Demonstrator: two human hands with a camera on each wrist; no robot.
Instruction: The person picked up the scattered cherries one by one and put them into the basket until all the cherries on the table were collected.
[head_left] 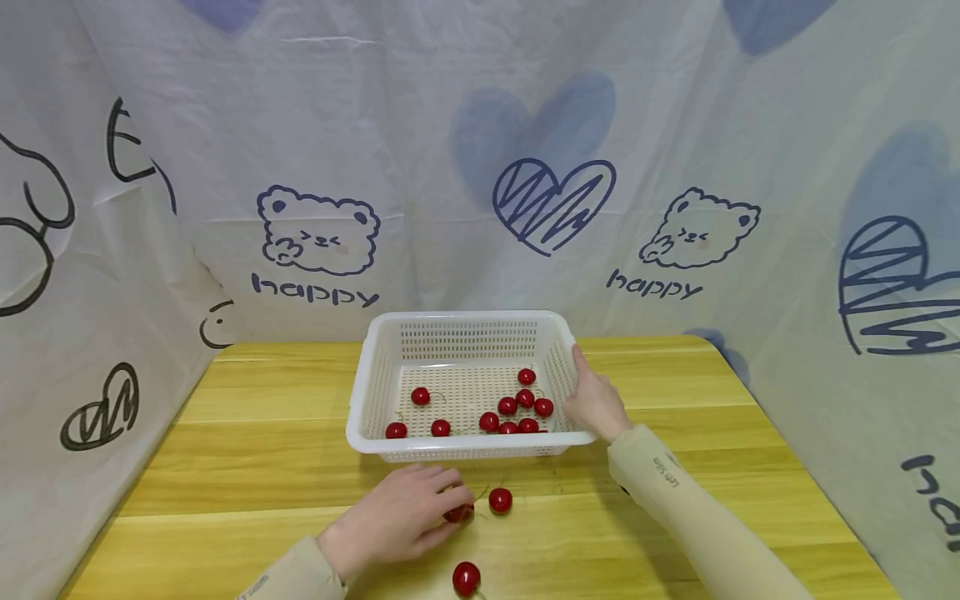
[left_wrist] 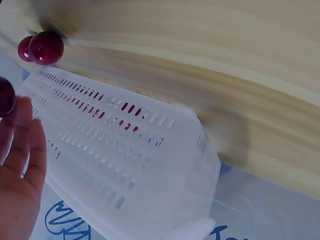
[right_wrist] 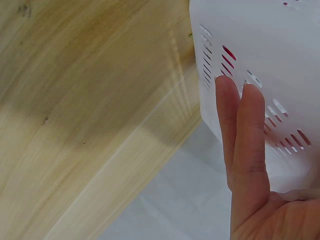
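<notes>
A white plastic basket (head_left: 465, 444) with slotted walls stands at the back of the table and holds several red cherries (head_left: 507, 406). At its right side, my right hand (head_left: 597, 402) holds the rim, with fingers (right_wrist: 250, 135) lying straight along the outer wall. In front of the basket, my left hand (head_left: 401, 510) pinches a cherry (head_left: 459, 513) at its fingertips; the fingers partly cover it. The left wrist view shows this cherry (left_wrist: 6, 97) beside the fingertips. Just right of that hand lies another cherry (head_left: 501, 500), and one more cherry (head_left: 467, 578) sits near the bottom edge.
The yellow wood-grain table (head_left: 247, 433) extends on both sides of the basket. A white curtain (head_left: 435, 250) printed with hearts and bears hangs behind the table and along both sides.
</notes>
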